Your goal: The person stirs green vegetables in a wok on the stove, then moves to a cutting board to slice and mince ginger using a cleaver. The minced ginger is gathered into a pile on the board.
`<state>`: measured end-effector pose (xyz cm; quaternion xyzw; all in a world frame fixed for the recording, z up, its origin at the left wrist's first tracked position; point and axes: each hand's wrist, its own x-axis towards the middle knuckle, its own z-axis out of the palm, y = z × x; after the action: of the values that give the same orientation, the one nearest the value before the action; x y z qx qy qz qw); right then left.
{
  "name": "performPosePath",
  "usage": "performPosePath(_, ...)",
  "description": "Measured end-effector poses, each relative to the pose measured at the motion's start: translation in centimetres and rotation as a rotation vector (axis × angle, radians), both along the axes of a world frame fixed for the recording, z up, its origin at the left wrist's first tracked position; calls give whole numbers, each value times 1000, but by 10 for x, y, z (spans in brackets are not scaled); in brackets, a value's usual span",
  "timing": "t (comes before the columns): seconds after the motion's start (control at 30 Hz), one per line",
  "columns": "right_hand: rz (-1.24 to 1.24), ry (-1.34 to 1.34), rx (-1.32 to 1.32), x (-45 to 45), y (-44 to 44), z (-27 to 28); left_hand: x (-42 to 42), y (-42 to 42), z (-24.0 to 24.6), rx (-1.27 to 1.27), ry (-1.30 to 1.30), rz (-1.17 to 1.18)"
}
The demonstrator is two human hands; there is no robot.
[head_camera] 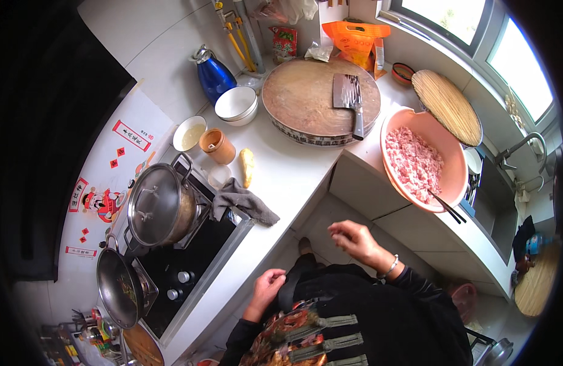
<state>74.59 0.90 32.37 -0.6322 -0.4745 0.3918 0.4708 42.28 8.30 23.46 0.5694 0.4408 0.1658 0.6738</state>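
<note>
My left hand (pixel 268 287) hangs in front of my body with its fingers curled and nothing seen in it. My right hand (pixel 353 239), with a bracelet at the wrist, is raised over the floor, fingers bent, also without any object showing. Beyond it, at the counter corner, a pink plastic basin (pixel 454 164) holds chopped raw meat (pixel 412 158) with dark chopsticks (pixel 447 207) leaning out over the rim. A cleaver (pixel 348 94) lies on the thick round wooden chopping block (pixel 300 91). A grey cloth (pixel 245 203) lies at the counter edge by the stove.
On the gas stove (pixel 194 265) stand a lidded steel pot (pixel 155 206) and a wok (pixel 119 288). Two stacked white bowls (pixel 236 106), a bowl of liquid (pixel 190 133), a brown jar (pixel 218 147) and a blue vacuum jug (pixel 214 77) stand behind. A sink (pixel 494 206) is right.
</note>
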Motion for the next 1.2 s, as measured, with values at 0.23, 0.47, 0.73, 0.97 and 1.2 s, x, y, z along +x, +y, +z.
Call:
performPosePath(0.23,-325,-560,106,80,89,65,75,108,64,737,-25,0)
performPosePath(0.47,-328,-806,-80,195,165,62,129,229,36,981,285,142)
performPosePath(0.73,-194,-685,-398,316,228,-20,171,272,-3,870,671,275)
performPosePath(0.97,-170,-553,-327,322,243,-27,171,273,-10,792,479,451)
performPosePath(1.2,-463,471,-281,303,218,29,185,230,71,-38,-353,342)
